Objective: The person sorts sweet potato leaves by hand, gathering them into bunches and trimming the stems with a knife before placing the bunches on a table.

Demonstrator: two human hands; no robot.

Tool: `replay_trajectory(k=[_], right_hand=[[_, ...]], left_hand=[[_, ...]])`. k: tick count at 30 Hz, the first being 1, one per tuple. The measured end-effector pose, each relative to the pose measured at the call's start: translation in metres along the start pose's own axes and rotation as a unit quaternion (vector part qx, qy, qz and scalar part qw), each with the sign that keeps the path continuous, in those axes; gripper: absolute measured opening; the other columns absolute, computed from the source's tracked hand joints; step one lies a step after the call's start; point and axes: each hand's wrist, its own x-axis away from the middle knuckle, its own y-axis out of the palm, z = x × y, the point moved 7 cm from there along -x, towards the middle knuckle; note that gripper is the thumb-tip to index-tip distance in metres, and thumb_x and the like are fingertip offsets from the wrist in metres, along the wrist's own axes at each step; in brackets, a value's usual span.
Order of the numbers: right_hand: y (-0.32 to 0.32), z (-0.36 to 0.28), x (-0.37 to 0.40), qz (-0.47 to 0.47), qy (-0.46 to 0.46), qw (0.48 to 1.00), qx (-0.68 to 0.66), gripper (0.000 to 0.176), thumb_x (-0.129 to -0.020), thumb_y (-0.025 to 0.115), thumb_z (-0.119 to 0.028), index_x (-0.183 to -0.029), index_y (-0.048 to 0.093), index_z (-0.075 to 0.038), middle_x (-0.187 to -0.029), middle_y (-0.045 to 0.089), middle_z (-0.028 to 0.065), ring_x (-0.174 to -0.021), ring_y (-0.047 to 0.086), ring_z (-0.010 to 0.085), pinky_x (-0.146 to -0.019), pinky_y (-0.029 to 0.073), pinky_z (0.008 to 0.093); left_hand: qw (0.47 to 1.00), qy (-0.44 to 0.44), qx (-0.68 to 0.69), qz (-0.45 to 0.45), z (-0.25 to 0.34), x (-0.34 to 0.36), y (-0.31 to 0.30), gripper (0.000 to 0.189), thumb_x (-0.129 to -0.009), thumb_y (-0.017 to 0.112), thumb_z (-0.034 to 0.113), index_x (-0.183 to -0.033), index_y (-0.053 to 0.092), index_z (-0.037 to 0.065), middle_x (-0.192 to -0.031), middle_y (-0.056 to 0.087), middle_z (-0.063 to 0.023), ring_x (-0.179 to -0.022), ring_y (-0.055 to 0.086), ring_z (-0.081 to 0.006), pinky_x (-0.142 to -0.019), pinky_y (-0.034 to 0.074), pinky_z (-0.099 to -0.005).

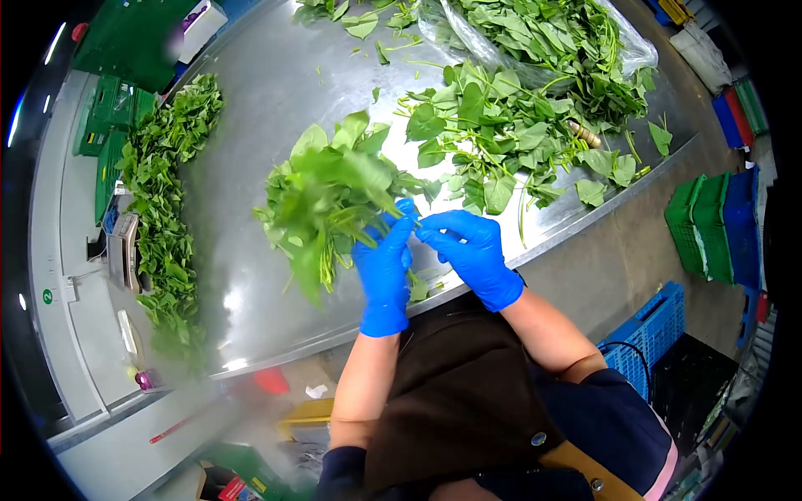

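Note:
My left hand (pixel 386 271), in a blue glove, is closed around the stems of a bunch of leafy greens (pixel 330 196), whose broad leaves fan out to the upper left, partly blurred. Close beside it, my right hand (pixel 469 250), also gloved in blue, pinches with thumb and forefinger at a thin stem by the bunch's base; the fingers cover most of that stem. Beyond my right hand spreads a loose heap of the same leafy greens (pixel 510 125) on the metal table (pixel 251 250). A few leaves and cut stalks lie under my hands.
A clear plastic bag (pixel 639 50) full of greens stands at the far right of the table. Along the left edge runs a row of leafy bunches (pixel 163 200), beside a scale (pixel 125 250). Green crates (pixel 697 225) and a blue crate (pixel 660 330) stand on the floor at right.

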Motion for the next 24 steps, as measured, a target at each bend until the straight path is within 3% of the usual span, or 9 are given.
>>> replay_trajectory(k=[3, 6, 8, 11, 14, 18, 19, 21, 24], right_hand=[[-0.016, 0.02, -0.007, 0.073, 0.114, 0.966, -0.22, 0.011, -0.085, 0.055, -0.004, -0.092, 0.064, -0.003, -0.089, 0.066, 0.0066, -0.062, 0.058, 0.0105, -0.054, 0.045, 0.0213], [-0.027, 0.037, -0.026, 0.066, 0.204, 0.939, -0.268, 0.032, -0.093, 0.045, -0.033, -0.097, 0.06, -0.005, -0.096, 0.065, 0.0055, -0.066, 0.059, 0.0123, -0.055, 0.047, 0.0234], [0.001, 0.054, -0.019, -0.106, 0.288, 0.937, -0.165, 0.063, -0.094, 0.029, -0.054, -0.109, 0.057, 0.0, -0.094, 0.065, 0.0092, -0.071, 0.062, 0.0168, -0.059, 0.051, 0.0272], [0.038, 0.027, -0.002, -0.284, 0.274, 0.906, -0.152, 0.04, -0.093, 0.044, -0.034, -0.102, 0.063, 0.0, -0.085, 0.066, 0.0091, -0.071, 0.063, 0.0181, -0.064, 0.052, 0.0284], [0.04, 0.027, -0.006, -0.201, 0.059, 0.972, -0.104, 0.029, -0.089, 0.049, -0.023, -0.099, 0.064, 0.0, -0.084, 0.066, 0.0082, -0.07, 0.062, 0.0158, -0.065, 0.051, 0.0262], [0.007, 0.06, -0.014, 0.026, 0.207, 0.938, -0.277, 0.031, -0.092, 0.049, -0.028, -0.108, 0.058, -0.004, -0.079, 0.06, 0.002, -0.062, 0.053, 0.0085, -0.054, 0.043, 0.022], [0.002, 0.072, -0.019, 0.021, 0.221, 0.906, -0.361, 0.031, -0.092, 0.049, -0.027, -0.111, 0.056, -0.003, -0.08, 0.058, 0.0021, -0.062, 0.053, 0.01, -0.055, 0.044, 0.0234], [0.005, 0.066, -0.025, -0.01, 0.285, 0.83, -0.479, 0.041, -0.093, 0.048, -0.034, -0.12, 0.05, -0.004, -0.083, 0.061, 0.0033, -0.06, 0.054, 0.0114, -0.054, 0.044, 0.0241], [0.035, 0.094, -0.009, -0.134, 0.393, 0.887, -0.201, 0.049, -0.091, 0.047, -0.045, -0.116, 0.053, -0.003, -0.086, 0.065, 0.0069, -0.056, 0.055, 0.0103, -0.053, 0.045, 0.0216]], left_hand=[[0.996, 0.016, 0.093, 0.001, -0.001, -0.008, -0.023, 0.026, -0.09, 0.056, 0.014, -0.113, 0.057, 0.003, -0.081, 0.057, 0.0017, -0.045, 0.031, -0.0027, -0.04, 0.022, -0.0197], [0.988, 0.028, 0.15, -0.021, -0.002, -0.013, -0.044, 0.027, -0.092, 0.054, 0.016, -0.116, 0.056, 0.004, -0.087, 0.059, 0.0004, -0.045, 0.031, -0.0032, -0.041, 0.023, -0.02], [0.985, 0.013, 0.171, -0.023, -0.005, -0.01, -0.049, 0.028, -0.092, 0.054, 0.018, -0.117, 0.055, 0.005, -0.088, 0.06, -0.0002, -0.045, 0.032, -0.0035, -0.041, 0.023, -0.0202], [0.985, -0.005, 0.168, -0.037, -0.017, -0.002, -0.053, 0.03, -0.091, 0.055, 0.02, -0.119, 0.053, 0.007, -0.089, 0.06, -0.0012, -0.045, 0.032, -0.0041, -0.042, 0.023, -0.0202], [0.985, -0.013, 0.173, 0.008, -0.021, 0.003, -0.065, 0.028, -0.091, 0.054, 0.015, -0.117, 0.052, 0.005, -0.088, 0.057, -0.0015, -0.049, 0.034, -0.0031, -0.042, 0.025, -0.0193], [0.971, 0.064, 0.221, 0.057, 0.0, 0.002, -0.097, 0.028, -0.093, 0.052, 0.023, -0.118, 0.052, 0.01, -0.088, 0.057, 0.0026, -0.056, 0.04, -0.0039, -0.044, 0.027, -0.0187], [0.966, 0.035, 0.178, 0.185, 0.006, 0.008, -0.109, 0.028, -0.094, 0.05, 0.026, -0.117, 0.052, 0.012, -0.088, 0.058, 0.003, -0.061, 0.044, -0.0055, -0.045, 0.03, -0.0185], [0.962, 0.066, 0.239, 0.115, 0.009, -0.001, -0.132, 0.028, -0.094, 0.05, 0.028, -0.117, 0.052, 0.013, -0.088, 0.058, 0.002, -0.063, 0.046, -0.0066, -0.045, 0.032, -0.0186], [0.955, 0.077, 0.283, 0.055, 0.007, -0.009, -0.155, 0.027, -0.093, 0.05, 0.03, -0.115, 0.053, 0.013, -0.086, 0.057, 0.0001, -0.065, 0.049, -0.0083, -0.044, 0.034, -0.0198]])
